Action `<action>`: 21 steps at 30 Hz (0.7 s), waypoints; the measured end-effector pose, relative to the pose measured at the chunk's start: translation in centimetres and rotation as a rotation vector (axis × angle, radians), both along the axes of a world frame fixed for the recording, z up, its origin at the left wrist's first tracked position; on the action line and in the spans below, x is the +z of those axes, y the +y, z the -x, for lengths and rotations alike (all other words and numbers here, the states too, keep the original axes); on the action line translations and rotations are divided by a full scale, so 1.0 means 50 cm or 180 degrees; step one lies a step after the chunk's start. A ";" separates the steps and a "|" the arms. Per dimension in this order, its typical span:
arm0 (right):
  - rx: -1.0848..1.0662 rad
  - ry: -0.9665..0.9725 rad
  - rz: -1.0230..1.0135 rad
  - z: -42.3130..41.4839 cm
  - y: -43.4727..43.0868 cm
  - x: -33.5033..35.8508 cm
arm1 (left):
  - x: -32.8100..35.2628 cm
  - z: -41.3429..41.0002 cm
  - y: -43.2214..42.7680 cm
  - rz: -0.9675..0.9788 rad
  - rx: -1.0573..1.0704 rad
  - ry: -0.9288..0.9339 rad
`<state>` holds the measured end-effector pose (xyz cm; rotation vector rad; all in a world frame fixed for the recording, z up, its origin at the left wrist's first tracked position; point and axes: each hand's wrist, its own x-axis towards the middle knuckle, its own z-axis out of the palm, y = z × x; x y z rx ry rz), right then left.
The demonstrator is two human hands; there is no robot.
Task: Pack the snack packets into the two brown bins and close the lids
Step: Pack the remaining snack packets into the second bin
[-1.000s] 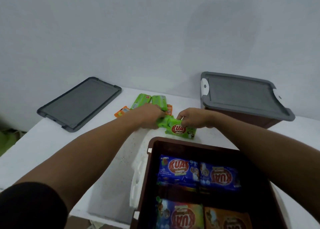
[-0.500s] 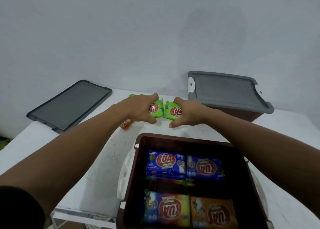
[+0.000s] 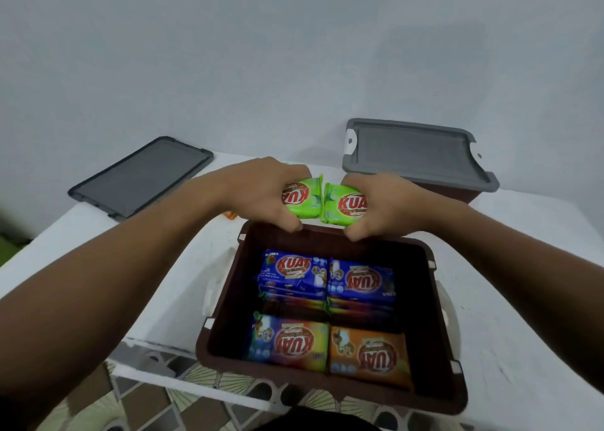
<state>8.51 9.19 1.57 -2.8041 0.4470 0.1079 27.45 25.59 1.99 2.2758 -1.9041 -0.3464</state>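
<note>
An open brown bin [image 3: 225, 319] stands at the near edge of the white table and holds several snack packets: two blue ones [image 3: 327, 275] at the back, a multicoloured one [image 3: 291, 342] and an orange one [image 3: 369, 355] in front. Above its far rim my left hand [image 3: 258, 192] grips a green packet [image 3: 302, 200], and my right hand [image 3: 385, 205] grips another green packet [image 3: 343, 207]. The two packets touch side by side. A second brown bin [image 3: 457, 193] at the back right has its grey lid [image 3: 415, 154] on.
A loose grey lid [image 3: 140, 177] lies flat at the back left of the table [image 3: 157, 267]. An orange packet [image 3: 230, 215] peeks out under my left wrist. The wall stands close behind. Patterned floor shows below the table's front edge.
Both hands lifted the green packets off the table and brought them toward me, from behind the open bin to above its far rim.
</note>
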 end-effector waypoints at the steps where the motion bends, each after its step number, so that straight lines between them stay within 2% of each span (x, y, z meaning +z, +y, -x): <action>1: -0.0002 0.0009 -0.0073 0.017 0.008 0.004 | 0.003 0.017 0.007 -0.0055 -0.0024 -0.0005; 6: 0.0103 0.0270 -0.0409 0.086 0.055 0.003 | 0.005 0.093 0.046 -0.0424 -0.0321 0.0121; 10: 0.0280 0.0438 -0.0387 0.133 0.097 -0.016 | -0.002 0.139 0.078 -0.0847 -0.0476 0.0111; 18: 0.0385 0.0674 -0.0175 0.187 0.152 -0.083 | -0.078 0.197 0.107 -0.1284 -0.0618 -0.0202; 21: 0.0391 0.0769 -0.0243 0.193 0.158 -0.109 | -0.105 0.203 0.110 -0.1475 -0.0547 -0.0022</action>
